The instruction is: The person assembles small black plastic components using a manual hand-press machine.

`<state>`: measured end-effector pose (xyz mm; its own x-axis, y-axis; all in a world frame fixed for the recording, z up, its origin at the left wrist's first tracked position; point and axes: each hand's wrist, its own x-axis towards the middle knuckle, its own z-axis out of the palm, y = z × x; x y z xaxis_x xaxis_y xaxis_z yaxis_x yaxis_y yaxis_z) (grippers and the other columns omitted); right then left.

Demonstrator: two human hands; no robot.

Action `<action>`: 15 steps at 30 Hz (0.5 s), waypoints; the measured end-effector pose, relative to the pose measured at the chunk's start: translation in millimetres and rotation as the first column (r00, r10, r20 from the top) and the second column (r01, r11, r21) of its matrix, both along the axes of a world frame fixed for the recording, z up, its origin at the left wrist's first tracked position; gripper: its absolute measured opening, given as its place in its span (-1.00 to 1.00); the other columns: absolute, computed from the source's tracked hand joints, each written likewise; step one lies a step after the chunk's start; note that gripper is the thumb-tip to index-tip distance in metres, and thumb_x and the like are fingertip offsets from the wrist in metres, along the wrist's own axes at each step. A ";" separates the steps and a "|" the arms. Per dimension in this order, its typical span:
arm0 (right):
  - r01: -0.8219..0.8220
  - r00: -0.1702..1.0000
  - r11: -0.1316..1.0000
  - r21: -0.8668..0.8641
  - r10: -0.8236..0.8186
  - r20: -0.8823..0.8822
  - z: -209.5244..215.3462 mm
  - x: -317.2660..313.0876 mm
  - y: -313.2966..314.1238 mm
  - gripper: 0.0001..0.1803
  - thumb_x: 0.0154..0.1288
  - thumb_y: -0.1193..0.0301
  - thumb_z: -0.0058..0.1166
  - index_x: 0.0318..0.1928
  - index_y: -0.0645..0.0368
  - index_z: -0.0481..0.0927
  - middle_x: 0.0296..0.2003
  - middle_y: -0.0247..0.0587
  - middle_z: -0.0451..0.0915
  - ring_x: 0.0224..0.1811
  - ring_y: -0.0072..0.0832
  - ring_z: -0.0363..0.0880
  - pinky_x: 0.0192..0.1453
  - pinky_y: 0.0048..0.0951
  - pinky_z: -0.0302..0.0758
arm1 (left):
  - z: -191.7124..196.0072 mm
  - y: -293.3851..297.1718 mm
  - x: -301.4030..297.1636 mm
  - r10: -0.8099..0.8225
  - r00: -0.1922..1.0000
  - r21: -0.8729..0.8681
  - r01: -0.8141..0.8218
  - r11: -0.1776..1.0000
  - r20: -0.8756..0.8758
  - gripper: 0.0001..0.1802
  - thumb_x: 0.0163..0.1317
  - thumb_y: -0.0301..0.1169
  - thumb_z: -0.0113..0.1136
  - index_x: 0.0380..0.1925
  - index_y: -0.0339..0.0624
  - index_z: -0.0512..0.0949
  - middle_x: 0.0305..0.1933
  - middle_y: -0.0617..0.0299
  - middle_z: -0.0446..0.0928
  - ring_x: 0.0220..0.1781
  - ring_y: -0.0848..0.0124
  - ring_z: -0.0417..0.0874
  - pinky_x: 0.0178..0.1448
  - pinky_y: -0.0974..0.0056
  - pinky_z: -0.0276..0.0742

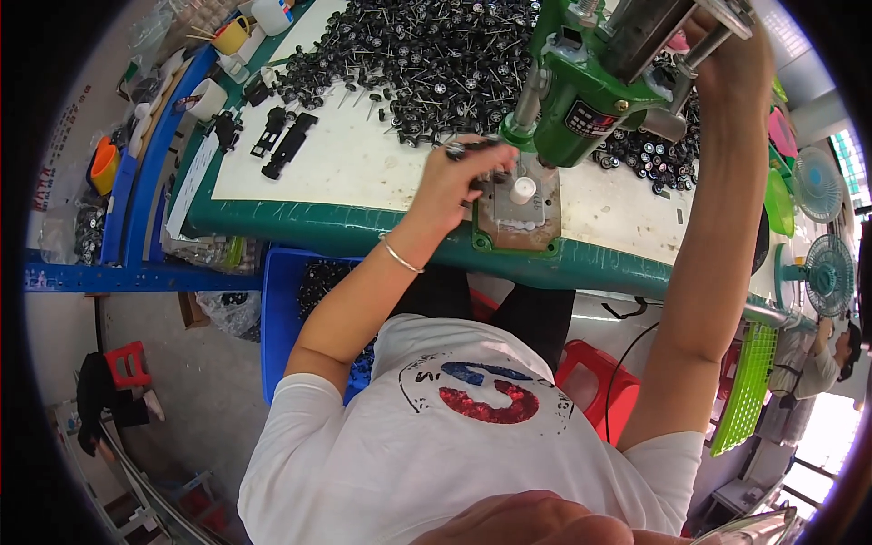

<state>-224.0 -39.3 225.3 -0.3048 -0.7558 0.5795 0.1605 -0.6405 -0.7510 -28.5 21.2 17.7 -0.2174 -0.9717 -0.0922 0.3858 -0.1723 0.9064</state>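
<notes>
My left hand is beside the base of a green bench press, its fingers closed around small black wheel-and-axle parts. A white cylindrical post stands on the press's metal plate, just right of those fingers. My right arm reaches up to the top right, where my right hand is closed at the press's metal lever; its fingers are partly hidden. Behind the press lies a big heap of black wheels on thin metal axles.
Loose small wheels lie right of the press. Black chassis-like pieces rest on the table's left. A blue bin of black parts stands below the green table edge. A red stool and green fans are to the right.
</notes>
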 end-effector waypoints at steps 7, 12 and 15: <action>-0.094 0.992 0.969 0.227 0.072 0.104 -13.3 15.8 20.0 -0.84 0.45 0.34 -0.11 -0.24 0.11 0.48 -0.61 -0.47 0.37 -0.76 -0.76 0.23 -0.77 -0.77 0.14 | -25.9 -25.9 67.7 0.102 0.993 0.078 -0.106 0.991 0.060 -0.80 0.09 -0.34 0.35 -0.33 -0.19 0.62 -0.41 0.24 0.64 -0.41 0.54 0.65 -0.60 0.52 0.18; -0.065 0.997 0.983 0.174 0.057 0.048 -74.0 -57.4 9.0 -0.74 0.43 0.28 -0.08 -0.16 0.22 0.53 -0.37 -0.38 0.53 -0.45 -0.63 0.43 -0.33 -0.59 0.37 | -31.1 -38.8 72.8 0.167 0.736 -0.154 -0.086 0.984 0.656 -0.78 0.05 -0.39 0.35 -0.28 -0.22 0.67 -0.52 0.23 0.62 -0.47 0.49 0.63 -0.50 0.39 0.38; -0.044 0.998 0.951 0.307 0.052 -0.019 -111.5 -94.1 20.9 -0.67 0.41 0.19 -0.03 -0.10 0.21 0.58 -0.38 -0.46 0.51 -0.47 -0.69 0.48 -0.43 -0.66 0.37 | -32.5 -42.5 58.4 0.341 0.497 -0.410 0.033 0.911 0.798 -0.80 0.02 -0.42 0.35 -0.31 -0.21 0.67 -0.47 0.17 0.61 -0.44 0.35 0.63 -0.36 0.30 0.48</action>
